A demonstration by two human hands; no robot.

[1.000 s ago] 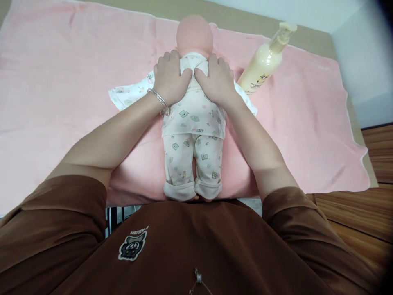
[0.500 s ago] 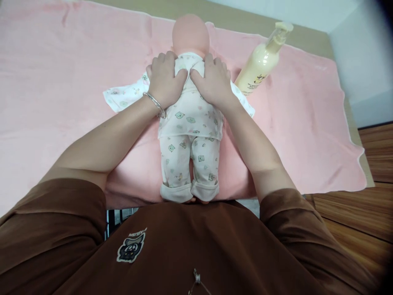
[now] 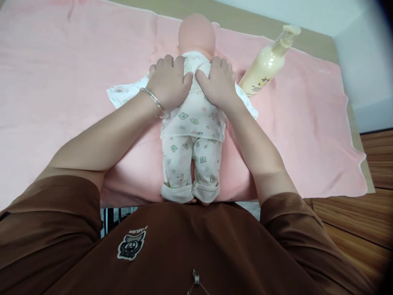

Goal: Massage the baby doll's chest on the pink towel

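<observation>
A baby doll (image 3: 193,119) in a white patterned top and trousers lies face down, its bald head (image 3: 197,36) pointing away from me. My left hand (image 3: 170,82), with silver bangles at the wrist, rests on the left side of its upper back. On the right side, my right hand (image 3: 218,82) lies in the same way. Both thumbs point inward near the spine, a small gap between them, and the fingers spread over the shoulders. The doll's face is hidden, and its sleeves stretch out to either side beneath my hands.
A pale yellow pump bottle (image 3: 264,67) is just beyond the doll's right sleeve. Under everything, a pink cloth (image 3: 307,135) covers most of the table (image 3: 319,44). A white wall (image 3: 368,73) rises at the back right, with wooden boards (image 3: 353,217) below on the right.
The whole view has shifted slightly, so the doll and bottle appear a little further right. Both hands stay on the doll's upper back, the left fingers looking slightly more spread.
</observation>
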